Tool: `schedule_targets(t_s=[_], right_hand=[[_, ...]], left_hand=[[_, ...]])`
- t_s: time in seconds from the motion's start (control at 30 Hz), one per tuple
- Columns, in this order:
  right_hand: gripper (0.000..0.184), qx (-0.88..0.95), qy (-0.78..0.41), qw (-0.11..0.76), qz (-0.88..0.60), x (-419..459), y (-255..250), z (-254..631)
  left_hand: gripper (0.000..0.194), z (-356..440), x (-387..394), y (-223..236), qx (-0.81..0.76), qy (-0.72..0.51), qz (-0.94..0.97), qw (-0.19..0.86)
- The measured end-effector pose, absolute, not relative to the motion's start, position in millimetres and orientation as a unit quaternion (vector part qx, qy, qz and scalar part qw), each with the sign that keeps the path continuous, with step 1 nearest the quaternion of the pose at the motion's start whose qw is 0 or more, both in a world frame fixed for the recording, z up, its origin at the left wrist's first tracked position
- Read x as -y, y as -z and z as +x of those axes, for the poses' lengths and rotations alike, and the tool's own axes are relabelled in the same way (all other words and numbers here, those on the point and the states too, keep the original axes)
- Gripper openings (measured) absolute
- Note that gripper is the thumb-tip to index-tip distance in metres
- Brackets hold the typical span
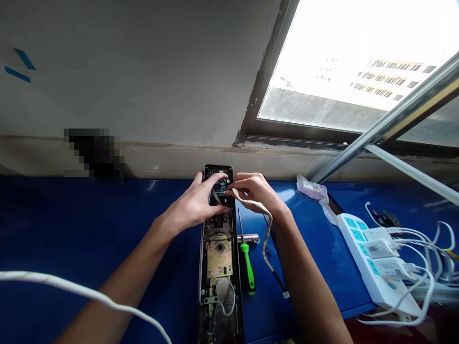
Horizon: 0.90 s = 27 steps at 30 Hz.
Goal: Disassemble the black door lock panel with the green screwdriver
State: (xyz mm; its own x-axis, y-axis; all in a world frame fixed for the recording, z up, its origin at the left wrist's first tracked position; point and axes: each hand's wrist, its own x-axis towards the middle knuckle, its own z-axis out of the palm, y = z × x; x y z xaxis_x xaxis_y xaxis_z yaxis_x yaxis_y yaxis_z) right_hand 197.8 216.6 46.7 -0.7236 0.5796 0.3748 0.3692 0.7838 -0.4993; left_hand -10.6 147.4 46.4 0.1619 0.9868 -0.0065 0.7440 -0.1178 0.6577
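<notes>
Open housing (pixel 237 258) on the desk (pixel 71 229); cable (pixel 268 234) held at the far-end circuit board (pixel 224 184).
Nearest us, a white cord (pixel 89 294) crosses our left forearm (pixel 143 267); a snag there could jolt that arm. The cable's white plug (pixel 286 295) lies near our right forearm (pixel 304 258); brushing it could tug the opposite end. A green-handled screwdriver (pixel 245 249) rests just beside the housing, where a knock could roll it. Farther on, our right hand (pixel 256 184) is pinched on the cable at the board's edge; the fingers hide its tip. Our left hand (pixel 193 205) has fingers and thumb apart across the board; we cannot tell how firmly it presses. Pressure from only 1 side could strain the board, and a careless thumb could catch the thin wire (pixel 216 196) beneath.
</notes>
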Motion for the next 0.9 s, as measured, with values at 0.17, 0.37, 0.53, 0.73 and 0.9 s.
schedule_targets(t_s=[0.17,0.37,0.53,0.73,0.9], right_hand=[[0.039,0.897,-0.192,0.287,-0.276,-221.1,-40.8,197.0],[0.024,0.915,-0.177,0.268,-0.246,-216.9,-47.4,194.8],[0.022,0.919,-0.177,0.262,-0.235,-215.5,-51.8,195.2],[0.036,0.896,-0.186,0.298,-0.272,-220.7,-42.2,195.2],[0.028,0.899,-0.185,0.305,-0.254,-211.5,-57.7,195.1]], left_hand=[[0.077,-12.1,-148.8,-43.0,-0.599,-0.229,0.722,0.259],[0.077,-10.6,-147.8,-47.5,-0.607,-0.217,0.710,0.285],[0.077,-9.0,-146.2,-50.7,-0.618,-0.205,0.698,0.297],[0.077,-10.8,-146.5,-49.9,-0.610,-0.208,0.707,0.293],[0.078,-11.1,-145.6,-49.8,-0.614,-0.203,0.709,0.281]])
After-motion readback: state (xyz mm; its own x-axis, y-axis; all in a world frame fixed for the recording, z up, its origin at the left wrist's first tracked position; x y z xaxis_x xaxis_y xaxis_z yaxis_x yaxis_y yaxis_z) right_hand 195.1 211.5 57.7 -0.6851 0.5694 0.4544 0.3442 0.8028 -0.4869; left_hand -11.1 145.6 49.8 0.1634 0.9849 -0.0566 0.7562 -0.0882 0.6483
